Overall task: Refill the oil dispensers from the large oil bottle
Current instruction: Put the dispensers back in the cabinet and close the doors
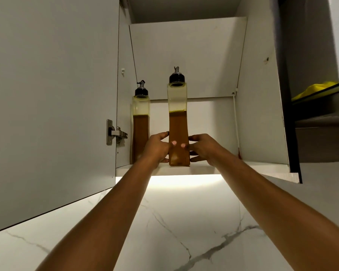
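Gripping of the front oil dispenser [178,122] is done from both sides: left hand [157,148] and right hand [205,148] are curled around its lower body, thumb tips seen pressed against the near face. Dispenser is tall, square-sided clear glass or plastic, roughly three-quarters filled with amber oil, capped by a black collar and metal spout. Its base is seated at the front edge of the white cabinet shelf [233,166]. A second matching dispenser [141,124] is stood upright just left, deeper in. Veined marble wall [184,222] is seen below; metal hinge [115,132] on the open door.
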Demonstrator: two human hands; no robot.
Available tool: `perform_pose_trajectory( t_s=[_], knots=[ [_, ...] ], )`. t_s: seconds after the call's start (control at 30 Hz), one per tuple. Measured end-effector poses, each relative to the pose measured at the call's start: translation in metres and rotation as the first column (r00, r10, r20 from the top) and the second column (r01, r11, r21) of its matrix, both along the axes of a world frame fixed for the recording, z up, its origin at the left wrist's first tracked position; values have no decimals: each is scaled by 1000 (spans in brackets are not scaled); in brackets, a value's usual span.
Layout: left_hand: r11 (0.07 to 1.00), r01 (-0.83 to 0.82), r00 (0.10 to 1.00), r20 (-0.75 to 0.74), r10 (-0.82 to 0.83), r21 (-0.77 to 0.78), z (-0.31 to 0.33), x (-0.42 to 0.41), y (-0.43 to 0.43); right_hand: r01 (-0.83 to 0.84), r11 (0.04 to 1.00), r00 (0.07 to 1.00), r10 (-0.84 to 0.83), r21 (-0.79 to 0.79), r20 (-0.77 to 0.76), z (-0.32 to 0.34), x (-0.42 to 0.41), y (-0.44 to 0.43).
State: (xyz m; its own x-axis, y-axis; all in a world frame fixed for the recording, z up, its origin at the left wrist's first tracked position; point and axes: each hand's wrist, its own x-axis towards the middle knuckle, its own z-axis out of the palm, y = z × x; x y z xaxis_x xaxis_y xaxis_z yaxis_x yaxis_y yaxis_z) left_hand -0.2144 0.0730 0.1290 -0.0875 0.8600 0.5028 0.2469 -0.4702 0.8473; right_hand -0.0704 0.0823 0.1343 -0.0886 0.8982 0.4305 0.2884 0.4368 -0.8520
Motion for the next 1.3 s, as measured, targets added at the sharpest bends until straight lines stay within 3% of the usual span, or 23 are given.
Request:
perform_pose_trajectory(
  t_s=[0.4, 0.83, 0.9, 1.0, 1.17, 1.3],
  knots=[
    [994, -84, 996, -14, 83, -75, 4, -5, 41, 34, 989, 999, -30, -145, 27, 3, -19, 40],
    [982, -143, 985, -113, 130, -121, 7, -6, 51, 57, 983, 993, -38, -175, 111, 4, -17, 45],
    [984, -160, 982, -111, 151, -79, 2, -6, 37, 63, 988, 996, -54, -138, 69, 1, -10, 32],
    [983, -171, 981, -81, 175, 62, -14, -4, 3, 88, 995, 992, -91, 39, 87, -12, 1, 0],
    [947, -49, 999, 31, 42, 319, -83, 7, -69, 115, 920, 993, -119, 376, -11, -78, 14, -74],
    [977, 99, 995, -6, -100, 186, -188, 17, -87, 129, 928, 987, -155, 349, 48, -176, 33, -118]
  ],
)
